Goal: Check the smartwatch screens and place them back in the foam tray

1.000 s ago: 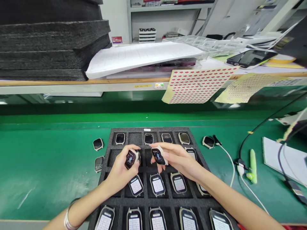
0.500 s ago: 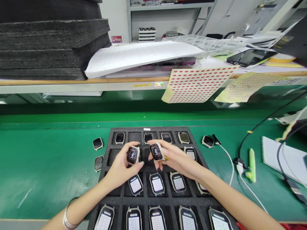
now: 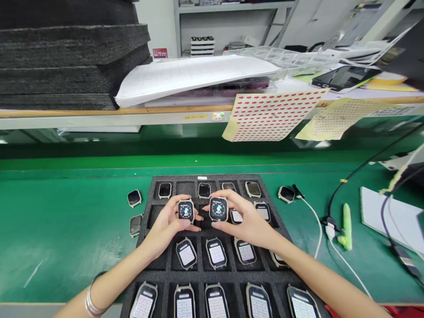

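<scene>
My left hand (image 3: 167, 227) grips a small smartwatch body (image 3: 186, 210) with a lit dial facing me. My right hand (image 3: 247, 223) grips a second smartwatch body (image 3: 218, 209), its screen lit too. Both are held side by side, almost touching, above the second row of a black foam tray (image 3: 150, 229). The tray's pockets hold several more watch bodies; those in the near rows (image 3: 217, 254) show white screens, and the ones in the far row (image 3: 204, 190) are dark.
Two dark watch bodies (image 3: 134, 198) lie on the green mat left of the tray, and one (image 3: 285, 194) lies to its right by a white cable (image 3: 318, 229). A green pen (image 3: 346, 223) rests further right. Stacked black foam (image 3: 66, 62), papers and red sticker sheets (image 3: 271, 117) sit on the shelf behind.
Both hands turned their watches upright so the lit dials face me, and brought them closer together and slightly farther up the tray.
</scene>
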`<state>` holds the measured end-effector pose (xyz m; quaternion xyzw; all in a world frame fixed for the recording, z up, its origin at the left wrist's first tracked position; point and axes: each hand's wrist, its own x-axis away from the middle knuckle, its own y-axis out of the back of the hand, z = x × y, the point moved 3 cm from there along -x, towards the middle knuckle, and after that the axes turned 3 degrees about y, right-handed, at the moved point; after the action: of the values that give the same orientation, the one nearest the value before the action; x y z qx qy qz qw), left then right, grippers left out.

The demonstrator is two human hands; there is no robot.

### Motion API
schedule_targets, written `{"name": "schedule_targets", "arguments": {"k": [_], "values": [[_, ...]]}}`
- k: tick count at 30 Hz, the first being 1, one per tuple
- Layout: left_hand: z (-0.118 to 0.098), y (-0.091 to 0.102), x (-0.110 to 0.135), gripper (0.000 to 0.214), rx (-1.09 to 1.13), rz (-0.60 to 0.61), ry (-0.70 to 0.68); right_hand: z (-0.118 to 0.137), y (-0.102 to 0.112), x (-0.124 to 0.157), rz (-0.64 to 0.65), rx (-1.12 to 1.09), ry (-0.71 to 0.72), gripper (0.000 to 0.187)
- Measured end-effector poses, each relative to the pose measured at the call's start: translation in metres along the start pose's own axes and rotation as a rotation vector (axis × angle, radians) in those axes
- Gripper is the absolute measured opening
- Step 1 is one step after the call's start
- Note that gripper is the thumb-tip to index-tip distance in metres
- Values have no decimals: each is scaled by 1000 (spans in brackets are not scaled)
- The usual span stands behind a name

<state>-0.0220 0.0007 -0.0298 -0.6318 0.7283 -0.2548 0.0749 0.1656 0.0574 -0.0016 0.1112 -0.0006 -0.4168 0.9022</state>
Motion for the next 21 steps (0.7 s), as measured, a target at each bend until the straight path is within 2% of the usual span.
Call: {"name": "schedule_targets", "arguments": {"k": [9, 14, 17, 21], "values": [[3, 1, -1, 43, -102, 58, -100, -11, -5, 0, 37, -240, -208, 55], [3, 1, -1, 43, -121, 58, -110, -5, -4, 1, 41, -388, -156, 56], [2, 0, 0, 40, -113, 48, -97, -2, -3, 0, 26, -435, -114, 45], [2, -1, 0, 36, -120, 64, -90, -7, -3, 0, -38, -365, -100, 32]]}}
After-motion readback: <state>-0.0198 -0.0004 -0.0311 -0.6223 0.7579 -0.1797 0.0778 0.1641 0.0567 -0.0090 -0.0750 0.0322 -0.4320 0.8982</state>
